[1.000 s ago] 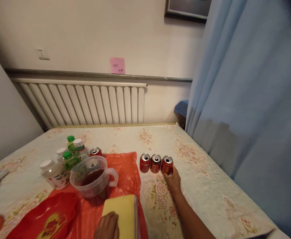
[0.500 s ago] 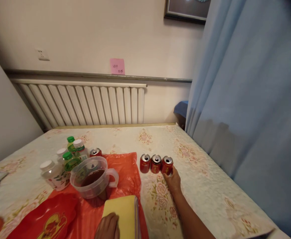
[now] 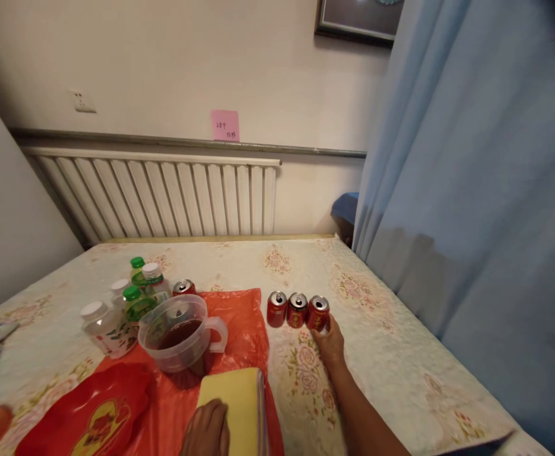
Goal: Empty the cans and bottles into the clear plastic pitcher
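Note:
Three small red cans stand in a row on the flowered tablecloth; my right hand (image 3: 330, 344) reaches to the rightmost can (image 3: 318, 313), fingers curled round its near side. The two other cans (image 3: 287, 309) touch it on the left. My left hand (image 3: 207, 429) rests at the bottom edge on a yellow block (image 3: 235, 405), fingers hidden. A clear plastic jug (image 3: 181, 337) with dark liquid stands on a red plastic bag (image 3: 239, 329) just beyond the block.
Several bottles with white and green caps (image 3: 125, 304) and a fourth red can (image 3: 183, 288) stand left of the jug. A red packet (image 3: 87, 415) lies at the front left. A radiator (image 3: 163, 196) lines the far wall; a blue curtain (image 3: 486, 190) hangs on the right.
Nothing on the table has moved; both hands stay where they were. Only the camera has shifted slightly.

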The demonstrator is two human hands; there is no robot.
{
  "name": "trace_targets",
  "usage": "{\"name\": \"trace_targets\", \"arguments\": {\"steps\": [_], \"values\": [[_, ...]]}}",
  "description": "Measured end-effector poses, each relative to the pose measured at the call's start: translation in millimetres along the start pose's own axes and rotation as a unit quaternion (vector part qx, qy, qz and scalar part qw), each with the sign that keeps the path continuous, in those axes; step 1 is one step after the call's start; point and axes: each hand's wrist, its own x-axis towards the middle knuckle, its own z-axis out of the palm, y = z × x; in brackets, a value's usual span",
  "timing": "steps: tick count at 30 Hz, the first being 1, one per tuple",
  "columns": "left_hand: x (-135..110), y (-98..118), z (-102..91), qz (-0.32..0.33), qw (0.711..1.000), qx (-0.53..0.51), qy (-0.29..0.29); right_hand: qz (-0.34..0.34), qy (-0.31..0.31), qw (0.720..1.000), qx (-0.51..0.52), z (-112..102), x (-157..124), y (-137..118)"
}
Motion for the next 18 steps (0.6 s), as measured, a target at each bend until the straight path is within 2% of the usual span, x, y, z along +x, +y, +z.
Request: {"name": "trace_targets", "arguments": {"steps": [8,18], "values": [[1.5,11.9,-9.7,-0.034,0.999,0.001,-0.03,0.067,0.02,0.998,0.0,-11.2,-28.1,-5.2],[8.8,26.0,-24.7,-0.063,0.996,-0.024,-0.053,0.068,-0.018,0.997,-0.043,-32.9,-78.5,-31.0]]}}
